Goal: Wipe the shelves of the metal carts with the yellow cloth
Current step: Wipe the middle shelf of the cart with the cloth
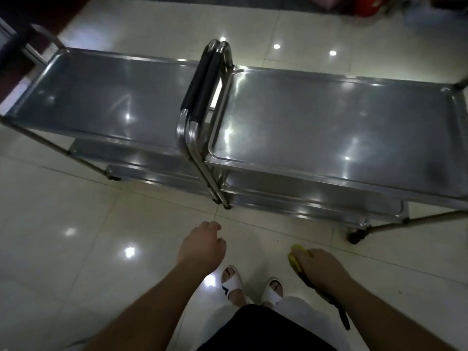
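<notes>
Your right hand grips the yellow cloth bunched under curled fingers, near the right cart; your left hand hangs loosely curled, holding nothing. The cloth looks soft and light, so flatten it under your palm. Most of it is hidden; both carts' lower shelves are largely covered beneath the top shelves.

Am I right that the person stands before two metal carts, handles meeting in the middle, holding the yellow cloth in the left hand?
Not quite: the head view shows the yellow cloth gripped in the right hand; the left hand holds nothing. The two metal carts do stand with their handles meeting in the middle.
</notes>
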Tool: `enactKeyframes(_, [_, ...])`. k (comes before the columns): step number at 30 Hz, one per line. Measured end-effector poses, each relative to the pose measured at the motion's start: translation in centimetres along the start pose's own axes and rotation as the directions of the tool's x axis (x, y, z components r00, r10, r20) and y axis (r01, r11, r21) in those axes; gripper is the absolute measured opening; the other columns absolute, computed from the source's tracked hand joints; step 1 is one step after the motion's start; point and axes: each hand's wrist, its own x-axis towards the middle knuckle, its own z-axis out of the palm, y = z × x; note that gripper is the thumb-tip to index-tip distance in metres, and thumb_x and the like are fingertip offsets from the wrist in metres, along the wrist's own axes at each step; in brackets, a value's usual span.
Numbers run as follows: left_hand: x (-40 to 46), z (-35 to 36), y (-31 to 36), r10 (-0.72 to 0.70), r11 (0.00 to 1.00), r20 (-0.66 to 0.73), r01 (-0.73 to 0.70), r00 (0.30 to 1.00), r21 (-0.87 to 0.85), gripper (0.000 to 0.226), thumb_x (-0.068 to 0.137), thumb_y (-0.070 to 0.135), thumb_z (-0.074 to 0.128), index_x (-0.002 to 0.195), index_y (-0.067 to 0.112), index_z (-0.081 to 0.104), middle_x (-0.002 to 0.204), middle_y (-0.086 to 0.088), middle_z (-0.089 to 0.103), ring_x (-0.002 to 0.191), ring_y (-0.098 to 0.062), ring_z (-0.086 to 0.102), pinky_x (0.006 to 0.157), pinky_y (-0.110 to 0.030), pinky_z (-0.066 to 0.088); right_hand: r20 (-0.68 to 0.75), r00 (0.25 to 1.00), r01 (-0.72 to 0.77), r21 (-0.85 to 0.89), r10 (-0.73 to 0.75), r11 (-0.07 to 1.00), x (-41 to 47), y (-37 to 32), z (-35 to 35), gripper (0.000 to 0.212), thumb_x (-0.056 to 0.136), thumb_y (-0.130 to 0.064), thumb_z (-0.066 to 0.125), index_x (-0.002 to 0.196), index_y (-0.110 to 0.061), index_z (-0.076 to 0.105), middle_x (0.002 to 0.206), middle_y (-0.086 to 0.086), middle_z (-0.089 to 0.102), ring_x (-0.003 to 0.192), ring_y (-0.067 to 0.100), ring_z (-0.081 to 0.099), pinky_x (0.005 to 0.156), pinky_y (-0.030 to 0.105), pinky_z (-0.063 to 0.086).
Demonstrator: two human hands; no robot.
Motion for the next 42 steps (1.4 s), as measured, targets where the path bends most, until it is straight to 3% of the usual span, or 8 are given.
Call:
enactKeyframes(10, [1.7, 4.8, -2.0, -0.026, 1.0, 0.019, 0.026, 0.999, 0.009, 0.043, 0.098, 0.032, 0.054, 0.141, 0.024, 0.056, 0.136, 0.0, 0.059, 0.12, -0.022, 0.06, 0.101, -0.042, 0.052, -0.059, 0.993, 0.112, 0.155, -0.104, 0.981, 3.8, -0.1, 3.5, 0.062, 0.103, -0.06, 0.036, 0.065, -0.015, 0.055, 0.071, 0.014, 0.071, 0.065, 0.027, 0.064, 0.069, 0.038, 0.051])
enactKeyframes(14, [4.3, 6.5, -3.9, -0.011, 1.0, 0.028, 0.01, 1.0, 0.02, 0.043, 0.099, 0.032, 0.055, 0.141, 0.023, 0.056, 0.135, -0.002, 0.06, 0.118, -0.023, 0.061, 0.099, -0.042, 0.053, -0.1, 0.992, 0.096, 0.212, -0.076, 0.973, 6.4, 0.1, 5.0, 0.062, 0.102, -0.061, 0.036, 0.062, -0.017, 0.055, 0.058, 0.004, 0.068, 0.054, 0.019, 0.06, 0.06, 0.031, 0.045])
enactKeyframes(18, [9.8, 8.4, -6.2, 0.01, 1.0, -0.017, -0.011, 1.0, -0.019, 0.044, 0.1, 0.033, 0.055, 0.142, 0.021, 0.056, 0.137, -0.002, 0.059, 0.119, -0.025, 0.061, 0.1, -0.043, 0.052, -0.11, 0.99, 0.108, 0.221, -0.086, 0.969, 11.7, -1.1, 7.9, 0.063, 0.101, -0.064, 0.035, 0.064, -0.018, 0.057, 0.057, 0.0, 0.069, 0.056, 0.017, 0.065, 0.065, 0.032, 0.049])
enactKeyframes(24, [19.5, 12.2, -9.8, 0.034, 0.989, -0.1, -0.048, 0.994, -0.143, 0.045, 0.102, 0.031, 0.056, 0.144, 0.017, 0.054, 0.14, -0.006, 0.057, 0.123, -0.025, 0.06, 0.103, -0.041, 0.051, -0.156, 0.977, 0.163, 0.103, -0.146, 0.981, 21.6, -4.7, 12.9, 0.057, 0.101, -0.061, 0.034, 0.071, -0.019, 0.057, 0.07, 0.002, 0.067, 0.07, 0.022, 0.064, 0.065, 0.034, 0.046])
enactKeyframes(28, [26.0, 14.5, -11.1, 0.005, 0.973, -0.213, -0.054, 0.977, -0.225, 0.049, 0.1, 0.035, 0.057, 0.145, 0.016, 0.052, 0.139, -0.009, 0.056, 0.123, -0.028, 0.06, 0.102, -0.043, 0.05, -0.219, 0.951, 0.228, 0.009, -0.22, 0.974, 28.0, -7.3, 14.9, 0.058, 0.096, -0.068, 0.03, 0.072, -0.022, 0.055, 0.079, 0.004, 0.068, 0.08, 0.026, 0.065, 0.078, 0.04, 0.055])
enactKeyframes(33, [31.8, 16.3, -11.9, -0.027, 0.888, -0.4, -0.162, 0.916, -0.431, 0.05, 0.1, 0.04, 0.061, 0.146, 0.022, 0.051, 0.138, 0.0, 0.06, 0.125, -0.018, 0.059, 0.105, -0.039, 0.049, -0.453, 0.8, 0.372, -0.139, -0.393, 0.918, 33.9, -10.7, 16.2, 0.054, 0.099, -0.067, 0.035, 0.104, -0.023, 0.066, 0.099, 0.006, 0.071, 0.096, 0.034, 0.066, 0.073, 0.037, 0.047])
enactKeyframes(37, [34.6, 17.6, -11.4, 0.032, 0.738, -0.527, -0.376, 0.849, -0.561, 0.028, 0.102, 0.03, 0.062, 0.128, 0.023, 0.059, 0.107, 0.016, 0.07, 0.098, 0.009, 0.063, 0.084, -0.008, 0.046, -0.543, 0.637, 0.432, -0.337, -0.547, 0.837, 38.0, -12.7, 16.8, 0.05, 0.102, -0.062, 0.038, 0.105, -0.02, 0.066, 0.103, 0.009, 0.068, 0.097, 0.036, 0.065, 0.071, 0.039, 0.049])
enactKeyframes(42, [38.1, 19.2, -10.3, -0.066, 0.597, -0.64, -0.484, 0.766, -0.64, 0.016, 0.104, 0.037, 0.057, 0.113, 0.024, 0.056, 0.095, 0.011, 0.069, 0.084, 0.009, 0.063, 0.075, -0.012, 0.045, -0.559, 0.439, 0.374, -0.598, -0.704, 0.709, 43.1, -14.9, 17.8, 0.045, 0.102, -0.056, 0.043, 0.109, -0.019, 0.068, 0.1, 0.005, 0.07, 0.095, 0.032, 0.064, 0.068, 0.037, 0.044])
